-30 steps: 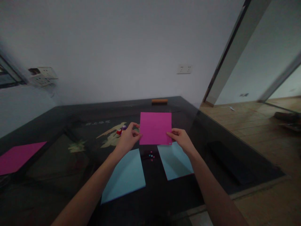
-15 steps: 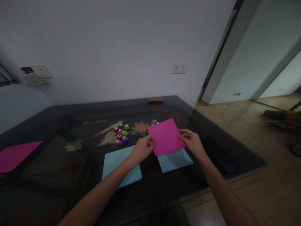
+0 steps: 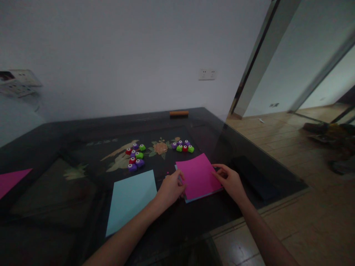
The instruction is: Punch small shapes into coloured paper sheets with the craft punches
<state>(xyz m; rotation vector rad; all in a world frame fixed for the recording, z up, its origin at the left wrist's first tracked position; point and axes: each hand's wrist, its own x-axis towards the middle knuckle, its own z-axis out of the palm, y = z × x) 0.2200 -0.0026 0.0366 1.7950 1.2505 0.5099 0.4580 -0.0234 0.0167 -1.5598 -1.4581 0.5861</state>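
A square pink sheet of paper [image 3: 198, 175] lies over a light blue sheet [image 3: 191, 200], of which only thin edges show. At the pink sheet's left edge, my left hand [image 3: 172, 187] pinches it between thumb and fingers. My right hand [image 3: 229, 180] grips its right edge, fingers closed. Left of my hands, a light blue square [image 3: 131, 199] rests flat on the dark table. Beyond the pink sheet sits a small cluster of purple, green and red pieces with eye-like dots [image 3: 183, 146]. A second such cluster [image 3: 135, 157] stands farther left.
The dark glossy table [image 3: 222, 218] carries a printed flower pattern. A brown stick-like object [image 3: 179, 113] lies at its far edge. Another pink sheet [image 3: 12, 180] is at the far left, and a dark flat object [image 3: 255, 177] lies right of my right hand.
Both hands have lowered the pink sheet toward me, onto the light blue sheet, now nearly covered. The right cluster of eyed pieces has come into full view.
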